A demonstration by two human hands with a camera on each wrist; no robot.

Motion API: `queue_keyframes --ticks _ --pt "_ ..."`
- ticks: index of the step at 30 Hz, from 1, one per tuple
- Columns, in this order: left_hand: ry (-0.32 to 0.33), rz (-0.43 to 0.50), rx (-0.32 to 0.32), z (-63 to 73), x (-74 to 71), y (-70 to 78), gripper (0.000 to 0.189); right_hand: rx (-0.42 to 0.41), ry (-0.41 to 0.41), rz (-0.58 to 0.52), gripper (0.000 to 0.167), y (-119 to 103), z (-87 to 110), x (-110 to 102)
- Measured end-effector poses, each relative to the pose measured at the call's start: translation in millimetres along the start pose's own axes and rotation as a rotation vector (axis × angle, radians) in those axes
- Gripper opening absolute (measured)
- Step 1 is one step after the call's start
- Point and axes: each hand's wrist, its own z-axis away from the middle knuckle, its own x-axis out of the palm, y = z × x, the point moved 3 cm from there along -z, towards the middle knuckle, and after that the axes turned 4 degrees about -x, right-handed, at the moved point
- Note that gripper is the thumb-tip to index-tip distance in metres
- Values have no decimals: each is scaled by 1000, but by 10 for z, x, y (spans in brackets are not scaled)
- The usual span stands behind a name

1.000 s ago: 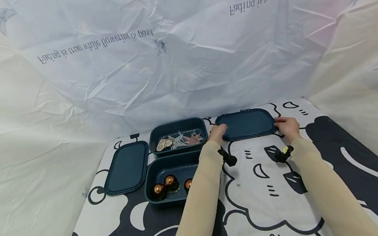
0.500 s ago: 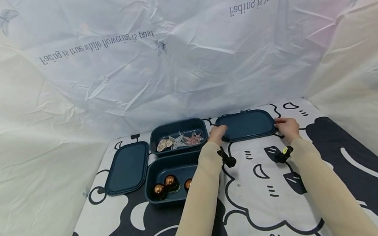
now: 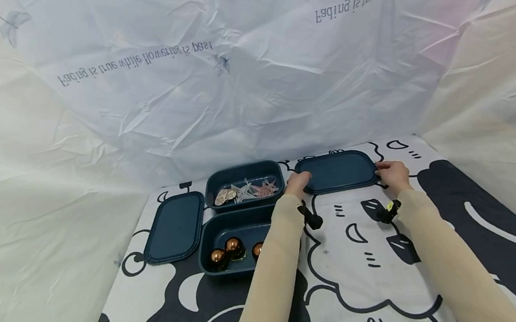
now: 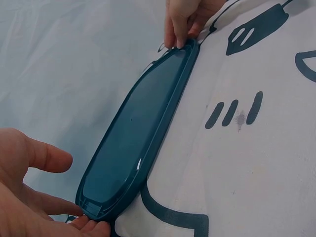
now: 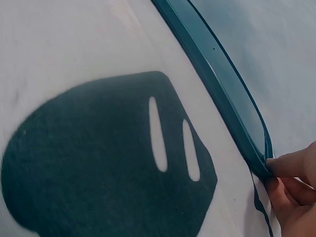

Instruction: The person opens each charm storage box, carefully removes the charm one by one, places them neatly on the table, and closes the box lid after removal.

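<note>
A dark blue oblong lid [image 3: 340,171] lies on the patterned cloth at the back right, between both hands. At its left end is my left hand [image 3: 298,183]; in the left wrist view its fingertips touch the rim while the thumb [image 4: 52,157] stands raised, apart from the lid. My right hand [image 3: 393,175] pinches the opposite end, thumb and fingers meeting at the rim in the right wrist view. Left of the hands, a blue container [image 3: 242,170] holds shells and starfish [image 3: 265,189]. Nearer stands another container [image 3: 233,225] with shiny copper-coloured balls [image 3: 234,246], partly hidden behind my left forearm.
A second blue lid [image 3: 175,228] lies flat at the left, beside the two containers. White plastic sheeting [image 3: 251,94] hangs behind the table and along both sides. The tablecloth [image 3: 344,277] has a black-and-white cartoon print.
The lid between my hands has shifted very slightly down in the head view. Both hands stay at its ends, and the containers and second lid look unmoved apart from a small camera sway.
</note>
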Motion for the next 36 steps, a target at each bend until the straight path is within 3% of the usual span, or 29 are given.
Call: queue_keyframes --ticks 13,16,20,28,32,36 --pt "-8 -43 5 17 -20 22 66 -6 -4 11 41 2 -37 6" --pt "-2 -78 26 41 -27 50 63 -11 -18 23 43 -44 -36 -20" --pt "-1 -145 104 83 -13 128 62 -33 -3 37 45 -121 -32 -82" --pt "-36 -288 293 274 -69 533 48 -148 10 -49 47 -415 -29 -160" --pt "-113 -315 368 395 -288 806 46 -197 13 -74 47 -651 -20 -177" --pt "-164 -367 418 516 -629 1061 45 -258 1 -85 45 -903 27 -175"
